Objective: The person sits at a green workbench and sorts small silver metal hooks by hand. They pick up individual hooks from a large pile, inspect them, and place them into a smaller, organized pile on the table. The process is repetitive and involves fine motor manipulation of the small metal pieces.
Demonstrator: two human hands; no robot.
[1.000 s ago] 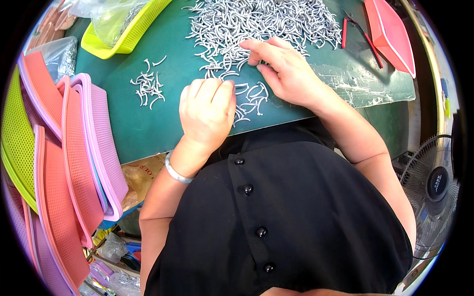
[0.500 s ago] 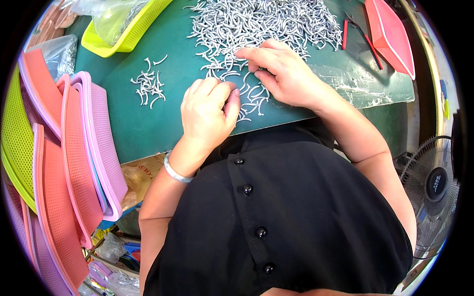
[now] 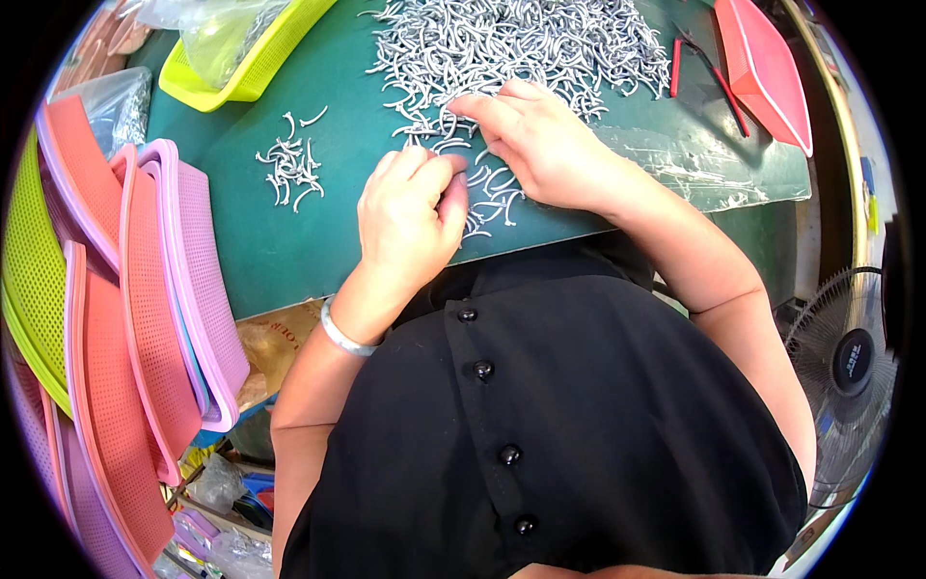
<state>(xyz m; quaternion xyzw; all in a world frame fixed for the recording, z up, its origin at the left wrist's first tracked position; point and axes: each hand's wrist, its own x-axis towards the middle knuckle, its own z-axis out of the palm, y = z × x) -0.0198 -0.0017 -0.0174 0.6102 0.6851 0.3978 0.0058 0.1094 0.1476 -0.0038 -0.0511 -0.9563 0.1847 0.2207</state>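
Note:
A large heap of small curved silvery-grey pieces (image 3: 521,48) covers the far middle of the green table (image 3: 338,232). My left hand (image 3: 410,207) is at the heap's near edge, its fingers curled and closed; whatever they may hold is hidden. Just right of it, my right hand (image 3: 545,145) lies over the near side of the heap with its index finger stretched out to the left. Its thumb is mostly hidden, and I see nothing held in it. Several loose pieces (image 3: 497,203) lie between and below the hands. Off to the left sits a smaller pile of the same pieces (image 3: 289,172).
Red-handled pliers (image 3: 714,82) and a pink tray (image 3: 767,77) are at the right. A yellow-green basket (image 3: 241,77) holding a plastic bag stands at the far left. Stacked pink and purple baskets (image 3: 203,280) rise beside the table's left edge. A fan (image 3: 849,362) stands at the lower right.
My right hand has shifted slightly left, toward my left hand, and its thumb has gone from plain view. The left hand has barely moved and stays curled.

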